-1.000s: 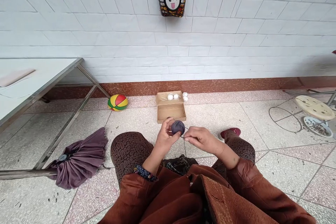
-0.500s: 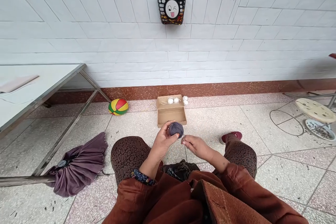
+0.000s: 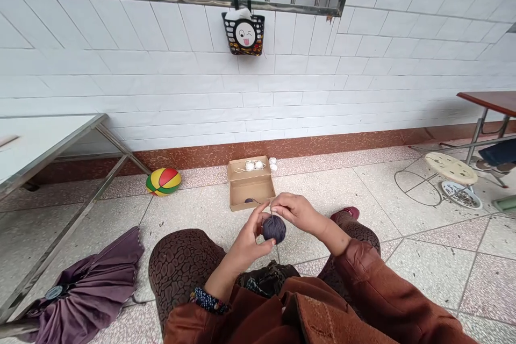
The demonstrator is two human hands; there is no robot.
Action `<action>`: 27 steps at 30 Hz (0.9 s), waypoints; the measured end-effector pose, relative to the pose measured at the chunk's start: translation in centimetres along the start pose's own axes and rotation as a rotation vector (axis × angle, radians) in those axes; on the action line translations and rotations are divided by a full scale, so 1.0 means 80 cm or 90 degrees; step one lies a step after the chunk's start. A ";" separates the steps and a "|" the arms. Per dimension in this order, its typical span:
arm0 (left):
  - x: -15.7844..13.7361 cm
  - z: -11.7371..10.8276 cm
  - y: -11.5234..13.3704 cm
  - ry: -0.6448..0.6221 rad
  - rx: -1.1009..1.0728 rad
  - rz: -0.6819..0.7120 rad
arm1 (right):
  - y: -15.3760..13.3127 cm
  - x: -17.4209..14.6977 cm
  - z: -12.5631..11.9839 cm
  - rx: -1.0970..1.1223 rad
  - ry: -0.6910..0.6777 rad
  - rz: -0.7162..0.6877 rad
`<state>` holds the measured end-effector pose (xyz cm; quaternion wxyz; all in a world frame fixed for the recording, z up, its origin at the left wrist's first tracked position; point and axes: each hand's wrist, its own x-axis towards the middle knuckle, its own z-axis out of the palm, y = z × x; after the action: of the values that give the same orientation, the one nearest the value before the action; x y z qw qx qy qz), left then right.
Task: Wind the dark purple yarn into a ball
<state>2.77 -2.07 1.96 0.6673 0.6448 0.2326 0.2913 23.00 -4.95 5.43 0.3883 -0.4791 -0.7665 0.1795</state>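
Note:
A dark purple-grey ball of yarn (image 3: pixel 274 230) rests in my left hand (image 3: pixel 246 241), held between the thumb and the curled fingers. Just above the ball, my right hand (image 3: pixel 296 213) pinches a strand of the same yarn against its top. On the floor ahead lies an open cardboard box (image 3: pixel 250 191). Inside it is a small dark ball of yarn (image 3: pixel 249 200), with a strand leading from it toward my hands. White balls of yarn (image 3: pixel 258 165) sit on the box's lid, and more white balls (image 3: pixel 273 164) lie beside it.
A colourful ball (image 3: pixel 163 181) lies by the wall, near a white table (image 3: pixel 44 145). A purple umbrella (image 3: pixel 91 290) is on the floor at left. At right stand a round stool (image 3: pixel 450 167) and a basin (image 3: pixel 461 195). Another person's leg (image 3: pixel 500 152) shows at the far right.
The view has tilted up and turned right. My right hand has gone from beside the yarn ball to above it. The small dark ball in the box has come into view.

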 end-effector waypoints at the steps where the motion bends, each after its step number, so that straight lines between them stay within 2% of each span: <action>1: -0.002 0.001 0.001 -0.006 -0.050 0.011 | 0.009 -0.001 0.010 0.020 0.013 0.032; 3: -0.004 0.002 0.004 0.026 -0.134 0.017 | 0.022 -0.011 0.034 0.044 0.021 0.104; 6: -0.005 0.000 0.011 0.133 -0.195 -0.005 | 0.023 -0.036 0.067 0.039 -0.049 0.150; 8: -0.003 -0.004 0.012 0.211 -0.187 -0.023 | 0.011 -0.051 0.075 0.022 -0.122 0.108; 11: 0.001 -0.012 0.007 0.274 -0.094 -0.039 | -0.019 -0.058 0.062 -0.007 -0.218 0.005; 13: 0.002 -0.015 0.002 0.258 -0.001 -0.048 | -0.039 -0.050 0.039 -0.018 -0.226 -0.039; 16: 0.000 -0.014 -0.003 0.153 0.097 -0.040 | -0.052 -0.026 0.004 -0.001 -0.149 -0.070; 19: -0.007 -0.006 -0.002 0.025 0.093 -0.004 | -0.035 0.000 -0.011 0.011 -0.079 -0.068; 21: -0.009 0.000 0.001 -0.019 0.050 0.024 | -0.009 0.009 -0.003 0.044 -0.043 -0.050; 24: -0.004 0.002 0.002 -0.003 -0.046 0.036 | 0.032 0.004 0.028 0.084 0.002 0.031; 27: 0.013 -0.006 -0.004 0.129 -0.127 0.034 | 0.055 -0.017 0.064 0.065 0.000 0.112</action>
<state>3.19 -0.99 1.66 0.6931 0.5486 0.2516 0.3941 21.97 -3.55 -1.22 0.3948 -0.5245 -0.7111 0.2517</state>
